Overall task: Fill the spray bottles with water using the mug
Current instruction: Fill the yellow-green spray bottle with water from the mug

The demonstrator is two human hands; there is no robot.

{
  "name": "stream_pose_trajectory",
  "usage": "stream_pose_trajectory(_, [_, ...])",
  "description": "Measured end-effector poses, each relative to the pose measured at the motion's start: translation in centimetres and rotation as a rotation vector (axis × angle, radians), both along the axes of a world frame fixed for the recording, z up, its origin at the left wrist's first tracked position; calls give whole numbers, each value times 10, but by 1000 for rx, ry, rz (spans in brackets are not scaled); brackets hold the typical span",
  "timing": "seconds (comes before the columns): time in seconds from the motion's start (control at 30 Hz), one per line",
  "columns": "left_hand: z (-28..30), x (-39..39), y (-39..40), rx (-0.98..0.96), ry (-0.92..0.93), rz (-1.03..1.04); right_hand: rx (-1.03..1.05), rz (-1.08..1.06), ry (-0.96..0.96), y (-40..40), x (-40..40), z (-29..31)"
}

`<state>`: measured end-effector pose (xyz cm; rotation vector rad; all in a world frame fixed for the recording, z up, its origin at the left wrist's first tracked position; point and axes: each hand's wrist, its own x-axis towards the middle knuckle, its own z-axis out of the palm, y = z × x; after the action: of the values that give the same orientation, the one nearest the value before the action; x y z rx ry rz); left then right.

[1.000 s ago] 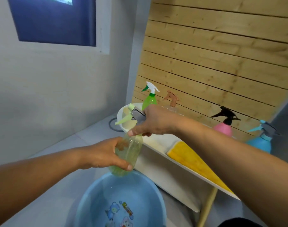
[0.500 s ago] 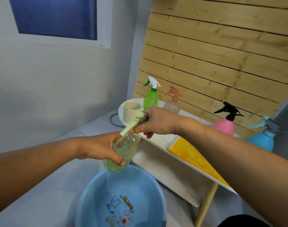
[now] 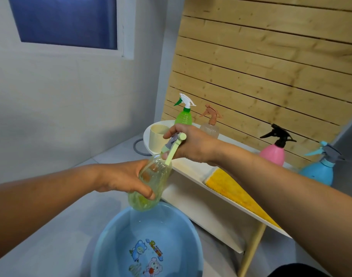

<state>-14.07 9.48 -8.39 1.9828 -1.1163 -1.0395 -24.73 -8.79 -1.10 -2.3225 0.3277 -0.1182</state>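
The left hand (image 3: 127, 177) has its grip wrapped round the body of the clear yellowish spray bottle (image 3: 151, 186), thumb across the front near the base and the fingers showing through the plastic behind. The bottle is tilted, its neck leaning toward one o'clock, and it hangs in the air just above the far rim of the blue basin (image 3: 115, 236). The right hand (image 3: 193, 144) grips the bottle's spray head (image 3: 174, 145), fingers curled over the grey cap while the pale green trigger points down toward the shoulder of the bottle.

The basin sits on the floor at six o'clock from the hands, with water in it and cartoon figures printed on its bottom. Behind the right hand, at twelve o'clock, the cream mug (image 3: 158, 136) stands upright at the rounded end of the white surface (image 3: 193, 166). Just beyond it stand a green spray bottle (image 3: 183, 114) and a clear one with a brown head (image 3: 210, 126). Out at three o'clock along the same surface lie a yellow cloth (image 3: 231, 192), a pink bottle with a black head (image 3: 273, 152), and a blue bottle (image 3: 319, 170) beside it. Wooden slats (image 3: 271, 56) back the surface.
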Motion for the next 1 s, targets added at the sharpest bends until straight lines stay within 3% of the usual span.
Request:
stream_pose_trajectory(0.2, [2,-2,0,-5,38,-6,162,-17,38,0,1,0])
stream_pose_trajectory(0.33, [5,-3,-1,3,69,-17,156,-65,-49,1,2,-4])
stream_pose_trajectory(0.53, [4,-1,0,-10,104,-19,237,-36,-23,-1,1,0])
stream_pose_trajectory(0.8, [-5,5,5,29,114,35,336,-260,-269,-23,3,19])
stream_pose_trajectory(1.0, [-33,16,10,87,-33,187,466,-546,-277,-80,4,17])
